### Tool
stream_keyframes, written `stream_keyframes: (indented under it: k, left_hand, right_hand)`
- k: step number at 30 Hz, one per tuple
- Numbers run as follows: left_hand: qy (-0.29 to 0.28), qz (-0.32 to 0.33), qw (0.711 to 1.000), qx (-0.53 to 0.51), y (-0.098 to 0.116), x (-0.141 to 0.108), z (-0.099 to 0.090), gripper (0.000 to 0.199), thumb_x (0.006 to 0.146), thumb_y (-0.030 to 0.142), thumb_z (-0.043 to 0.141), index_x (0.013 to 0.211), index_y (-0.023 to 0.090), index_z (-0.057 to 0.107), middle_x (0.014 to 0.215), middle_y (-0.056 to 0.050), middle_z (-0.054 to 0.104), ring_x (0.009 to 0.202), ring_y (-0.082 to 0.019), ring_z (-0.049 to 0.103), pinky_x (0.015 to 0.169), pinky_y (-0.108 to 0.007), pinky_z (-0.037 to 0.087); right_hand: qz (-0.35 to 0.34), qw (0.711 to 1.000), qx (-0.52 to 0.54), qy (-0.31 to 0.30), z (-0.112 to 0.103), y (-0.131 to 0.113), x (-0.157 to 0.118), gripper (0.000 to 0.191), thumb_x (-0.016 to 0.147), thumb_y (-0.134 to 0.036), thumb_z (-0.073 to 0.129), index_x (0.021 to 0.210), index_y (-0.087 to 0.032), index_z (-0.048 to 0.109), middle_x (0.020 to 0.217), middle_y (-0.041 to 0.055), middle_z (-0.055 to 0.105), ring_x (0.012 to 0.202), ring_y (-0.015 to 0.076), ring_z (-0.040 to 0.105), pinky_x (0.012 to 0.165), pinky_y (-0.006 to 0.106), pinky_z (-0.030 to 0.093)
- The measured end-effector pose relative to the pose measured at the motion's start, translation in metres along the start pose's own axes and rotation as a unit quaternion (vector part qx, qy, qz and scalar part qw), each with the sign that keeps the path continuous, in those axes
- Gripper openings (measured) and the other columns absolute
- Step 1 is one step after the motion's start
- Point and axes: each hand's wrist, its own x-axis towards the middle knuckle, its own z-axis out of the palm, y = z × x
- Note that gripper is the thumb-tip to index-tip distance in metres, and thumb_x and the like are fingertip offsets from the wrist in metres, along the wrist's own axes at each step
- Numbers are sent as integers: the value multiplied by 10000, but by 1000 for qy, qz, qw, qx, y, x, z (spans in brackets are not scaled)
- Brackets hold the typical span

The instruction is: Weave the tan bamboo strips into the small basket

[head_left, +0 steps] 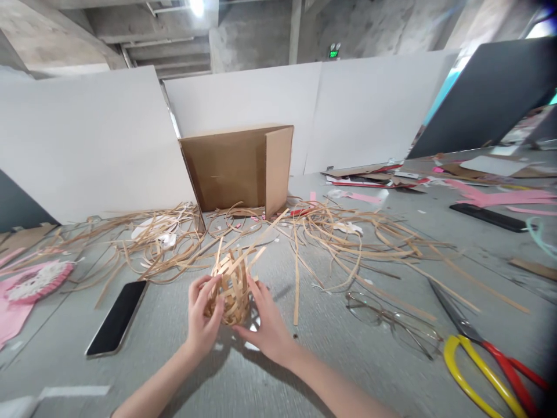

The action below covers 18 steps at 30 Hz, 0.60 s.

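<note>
two hands around a woven strip basket, held over the middle of the grey surface. left hand grip clamped on its left side, right hand grip clamped on its right. loose strips lie beyond, black phone left, glasses and red-yellow scissors right.

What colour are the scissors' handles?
The scissors have one yellow and one red handle, best seen in the head view.

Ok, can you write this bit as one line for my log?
left hand: holds woven basket | right hand: holds woven basket | nearby: phone, glasses, scissors
</note>
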Motion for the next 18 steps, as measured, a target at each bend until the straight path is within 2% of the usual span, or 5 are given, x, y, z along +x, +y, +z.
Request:
stream_keyframes:
  k: [3,9,13,18]
  left_hand:
    - [-34,8,999,23,3,13,-5,325,880,251,532,1194,308,597,1128,-71,530,1066,-235,533,920,-406,449]
    - [-83,27,991,99,12,27,-15,437,874,279,560,1306,329,510,1150,-78,504,1096,-250,500,963,-462,424]
    - [-118,96,972,177,16,34,-23,474,887,249,540,1345,344,466,1294,-97,429,1192,-288,430,982,-520,398]
    - [-149,177,951,206,16,41,-30,465,882,204,539,1331,301,469,1410,-126,316,1330,-343,306,1035,-580,333]
  right_hand:
    - [-5,1000,-5,-10,-1,-1,2,1098,689,-189,765,1494,-391,46,1304,93,425,1249,290,461,1010,470,424]
    - [-3,1000,10,-21,0,-1,2,1136,636,-180,818,1487,-401,98,1280,87,392,1227,289,448,1009,475,414]
    - [-13,999,10,-32,-1,-4,1,1153,626,-185,837,1480,-426,101,1279,90,375,1227,293,434,1004,484,410]
    - [-45,999,-5,-24,0,0,-1,1168,631,-244,846,1479,-451,69,1291,105,362,1227,314,435,988,503,422]
